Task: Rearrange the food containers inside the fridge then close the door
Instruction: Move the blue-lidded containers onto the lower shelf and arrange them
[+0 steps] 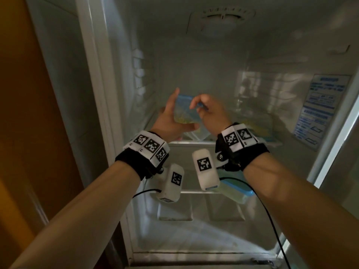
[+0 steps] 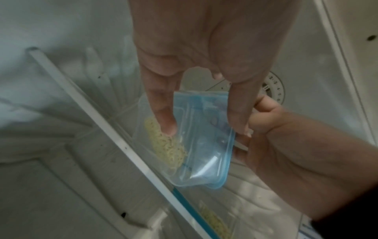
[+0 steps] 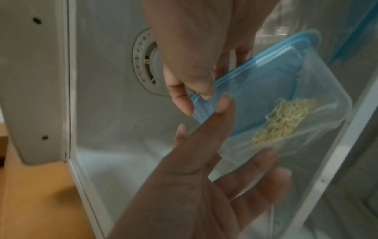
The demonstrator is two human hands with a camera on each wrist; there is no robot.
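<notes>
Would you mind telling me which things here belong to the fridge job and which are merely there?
Job:
held container, tilted, noodles inside
left hand
right hand
container on lower shelf
containers on upper shelf

Merely there:
thermostat dial
label sticker

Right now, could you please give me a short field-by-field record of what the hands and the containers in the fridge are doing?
held item: clear container with blue lid, noodles inside, tilted
left hand: supports the container from below and the side
right hand: grips the lid edge
other containers: one on the upper shelf at right; one on the lower shelf
fridge door: open
</notes>
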